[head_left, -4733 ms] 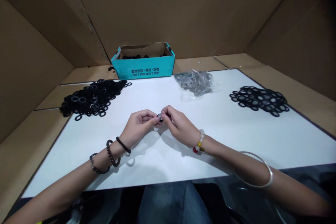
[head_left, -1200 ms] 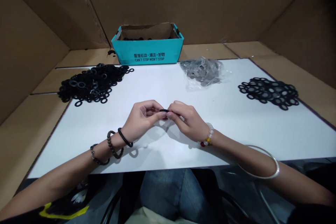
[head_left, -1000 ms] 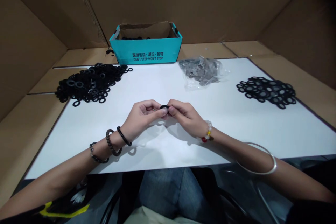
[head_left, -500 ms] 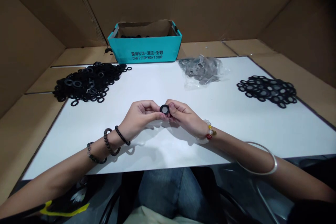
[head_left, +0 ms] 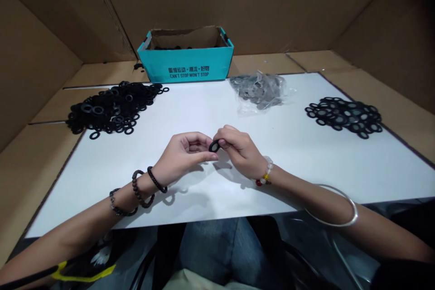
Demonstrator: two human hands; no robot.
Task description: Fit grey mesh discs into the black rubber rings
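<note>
My right hand (head_left: 239, 152) pinches a small black ring (head_left: 214, 146) between thumb and fingers, just above the white board (head_left: 292, 163). My left hand (head_left: 185, 154) rests beside it with fingers curled, its fingertips close to the ring but no longer gripping it. Both hands meet near the middle of the board. Bead bracelets circle my left wrist, and a bead bracelet and a silver bangle my right arm.
A heap of black rings (head_left: 108, 108) lies at the board's far left, a flatter spread of black rings (head_left: 345, 115) at the far right. A clear bag of grey discs (head_left: 258, 90) and a teal box (head_left: 185, 61) sit at the back. Cardboard walls surround everything.
Both hands held the ring together before; now the left fingers have come off it and the right hand alone holds it, tilted.
</note>
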